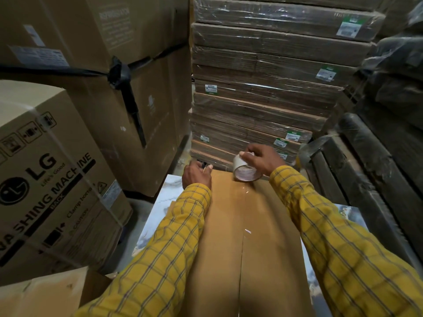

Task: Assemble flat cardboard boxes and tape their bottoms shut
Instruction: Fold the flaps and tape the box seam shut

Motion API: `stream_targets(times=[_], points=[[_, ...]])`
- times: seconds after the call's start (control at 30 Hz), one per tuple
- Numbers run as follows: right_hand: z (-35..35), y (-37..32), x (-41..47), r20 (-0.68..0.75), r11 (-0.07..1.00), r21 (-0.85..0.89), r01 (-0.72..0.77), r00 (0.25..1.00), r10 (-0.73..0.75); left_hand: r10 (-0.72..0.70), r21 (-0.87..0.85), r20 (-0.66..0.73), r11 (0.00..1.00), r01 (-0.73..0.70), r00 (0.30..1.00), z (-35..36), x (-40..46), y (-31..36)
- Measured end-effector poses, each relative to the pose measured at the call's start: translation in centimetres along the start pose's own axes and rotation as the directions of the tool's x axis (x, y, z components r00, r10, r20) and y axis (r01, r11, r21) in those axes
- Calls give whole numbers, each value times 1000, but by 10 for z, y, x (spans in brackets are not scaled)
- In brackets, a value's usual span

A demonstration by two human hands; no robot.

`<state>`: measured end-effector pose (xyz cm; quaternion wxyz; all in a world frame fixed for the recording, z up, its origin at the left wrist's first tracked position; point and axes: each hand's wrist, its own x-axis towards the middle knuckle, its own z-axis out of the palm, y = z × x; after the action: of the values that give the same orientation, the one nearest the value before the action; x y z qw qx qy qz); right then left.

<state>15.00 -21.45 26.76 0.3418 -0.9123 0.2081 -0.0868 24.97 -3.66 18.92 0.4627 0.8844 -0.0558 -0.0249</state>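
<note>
From the head camera, the brown cardboard box (247,236) lies bottom-up on a pale marbled tabletop (164,191), its long axis running straight away from the person. The centre seam between the two closed flaps follows that same line. A glossy strip of clear tape (244,216) covers the far part of the seam; nearer the person the seam looks bare, a dark slit.

The right hand (263,160) grips a roll of clear packing tape (246,170), fingers curled over its top, and holds it at the far end of the seam, just at the box's far edge. The roll is touching or barely above the cardboard; I cannot tell which. The left hand (196,173) rests at the box's far left corner with its fingers bent over the edge, apparently holding the box steady; whether it pinches anything is unclear.

So the tape sits right at the far edge, and the right hand is the one on the seam line. My judgement is that the next move turns on that edge: carrying the tape over it and down the end wall, or tearing it there.

Room beyond is tight. A tall stack of shrink-wrapped flat cardboard sheets (263,88) stands close behind the far edge. Large printed appliance cartons (57,168) crowd the left, and dark wrapped bundles (366,168) the right.
</note>
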Motion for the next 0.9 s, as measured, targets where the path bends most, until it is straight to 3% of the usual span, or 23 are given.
stream_targets(times=[0.07,0.17,0.4,0.57,0.77,0.83,0.9], points=[[-7,-1,-1,4,987,-146,69,998,-69,3,1,0,1000,-3,1000,0,0,-1],[-3,8,-9,-6,985,-163,51,999,-53,16,-6,8,1000,-16,1000,-1,0,-2],[2,18,-13,-68,993,20,-116,991,117,51,33,84,998,-54,995,-1,-1,-5],[-6,25,-12,-53,972,199,-128,989,141,93,124,83,987,-103,992,4,-1,-4],[-8,21,-11,-28,995,-94,-15,1000,12,95,119,98,987,-106,991,5,0,-3],[-5,24,-14,-61,998,-26,-51,997,49,98,128,98,986,-110,990,5,1,-2],[-4,34,-17,-55,979,181,-90,993,101,89,131,99,986,-101,991,5,1,-2]])
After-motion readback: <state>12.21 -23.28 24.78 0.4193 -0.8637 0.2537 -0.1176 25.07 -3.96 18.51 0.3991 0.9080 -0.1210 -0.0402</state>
